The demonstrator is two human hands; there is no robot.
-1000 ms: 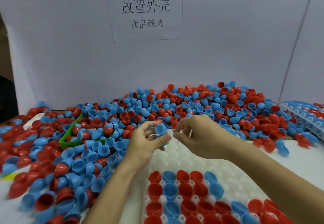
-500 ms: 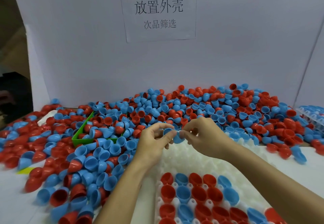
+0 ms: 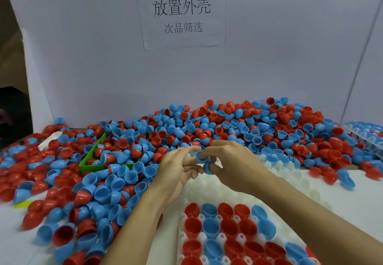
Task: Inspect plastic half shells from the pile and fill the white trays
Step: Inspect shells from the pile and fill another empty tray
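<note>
A big pile of red and blue plastic half shells (image 3: 209, 123) covers the table from the left edge to the back right. In front of me lies a white tray (image 3: 228, 186). Its near rows hold red and blue shells (image 3: 228, 229) and its far rows are bare. Above the tray's far end my hands meet. My left hand (image 3: 176, 171) pinches a blue half shell (image 3: 199, 157) between thumb and fingers. My right hand (image 3: 232, 165) touches that shell with its index finger and pinches a second blue shell (image 3: 207, 169) just below it.
A green bin (image 3: 91, 158) with shells in it sits half buried in the pile at the left. Another filled tray (image 3: 366, 134) stands at the right edge. A white board with a paper sign (image 3: 182, 12) closes off the back.
My right hand has closed in on my left until the fingertips meet around the blue shells. A second blue shell now shows under the right fingers. The view has shifted slightly.
</note>
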